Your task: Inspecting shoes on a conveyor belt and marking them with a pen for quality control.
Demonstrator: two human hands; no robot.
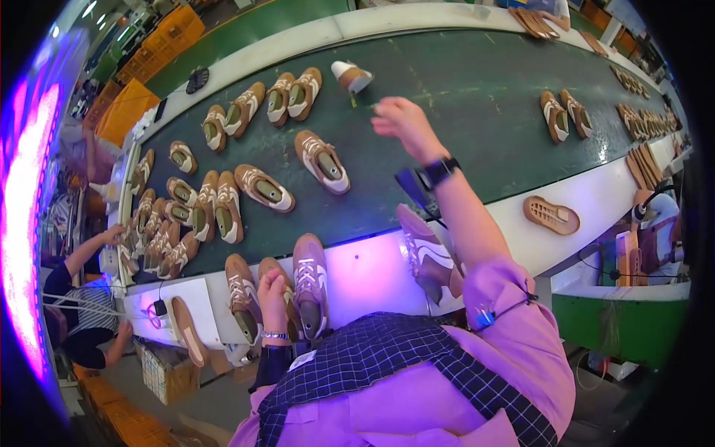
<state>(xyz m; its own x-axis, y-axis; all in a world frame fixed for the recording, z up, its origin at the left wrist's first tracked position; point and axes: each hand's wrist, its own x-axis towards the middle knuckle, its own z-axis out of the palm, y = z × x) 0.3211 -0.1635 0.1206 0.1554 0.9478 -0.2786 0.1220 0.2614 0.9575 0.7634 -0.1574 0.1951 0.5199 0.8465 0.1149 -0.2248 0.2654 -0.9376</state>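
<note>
Right hand (398, 119) stretched over mid-belt, fingers loose, holding nothing, near tipped shoe (351, 76) toward conveyor's (462, 97) far edge. Left hand (272, 294) closed on brown shoe (277, 287) at near edge. Best to grip firmly, release gently, upright.

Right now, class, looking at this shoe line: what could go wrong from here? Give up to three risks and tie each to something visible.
1. The right hand stretches far over the green belt toward a tipped shoe; leaning could nudge the shoe under the forearm off the white ledge.
2. The left hand rests on shoes crowded at the ledge's near edge; one might slip off.
3. The piled shoes at the belt's left end may jam.
</note>
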